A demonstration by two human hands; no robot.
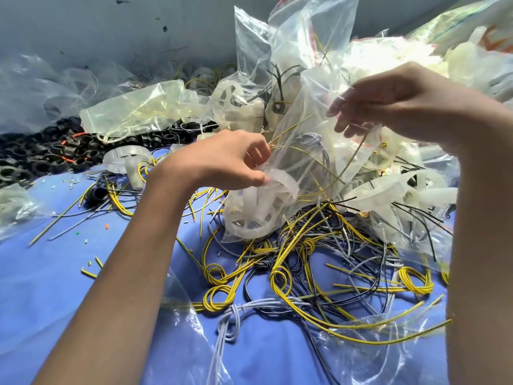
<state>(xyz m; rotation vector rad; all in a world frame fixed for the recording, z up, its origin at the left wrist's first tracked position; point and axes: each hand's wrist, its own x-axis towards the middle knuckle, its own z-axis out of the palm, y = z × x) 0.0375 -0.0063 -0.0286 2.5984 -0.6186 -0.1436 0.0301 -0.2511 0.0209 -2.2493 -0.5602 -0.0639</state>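
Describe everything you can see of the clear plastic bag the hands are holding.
The bag is thin, clear, crinkled plastic, standing roughly upright with its bottom on the blue cloth among loose wires. Inside lie a whitish, see-through plastic wheel with spokes and a few thin yellow wires. The left hand pinches its left side near the wheel; the right hand holds its upper edge.

Bag [305, 151] clear; wheel [261, 207] translucent white; wires [277, 276] yellow (some grey, black); cloth [69, 287] blue; rings [41, 159] black

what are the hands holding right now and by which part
The clear plastic bag: the left hand pinches its side edge just above the white wheel inside, the right hand holds up its top edge.
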